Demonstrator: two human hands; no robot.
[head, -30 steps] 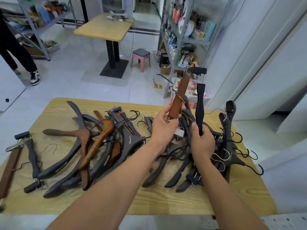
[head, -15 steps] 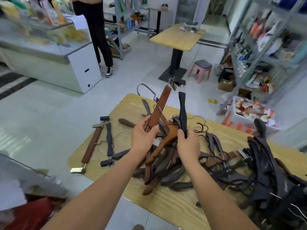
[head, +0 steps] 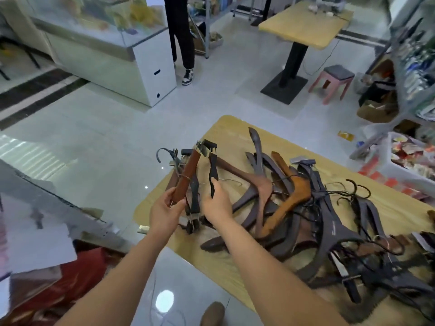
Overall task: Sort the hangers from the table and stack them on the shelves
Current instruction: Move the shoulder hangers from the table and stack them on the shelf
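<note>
My left hand (head: 164, 211) grips a brown wooden clip hanger (head: 188, 175), held upright over the table's left corner. My right hand (head: 217, 204) grips a black clip hanger (head: 213, 169), also upright, just right of the brown one. Beneath both hands lie two more clip hangers (head: 194, 203) on the wooden table (head: 226, 132). A big tangled pile of dark and brown wooden hangers (head: 294, 198) covers the table to the right of my hands, with black hooks sticking up.
A metal shelf rack (head: 404, 67) with goods stands at the far right. A second table (head: 303, 27) and a pink stool (head: 334, 81) are behind. A person's legs (head: 181, 38) stand by a white counter (head: 106, 50). Red cloth (head: 77, 274) lies at lower left.
The view has swung left, so the table and pile now sit to the right. Both hands have carried their two hangers leftward to the table's left corner, over the clip hangers lying there.
</note>
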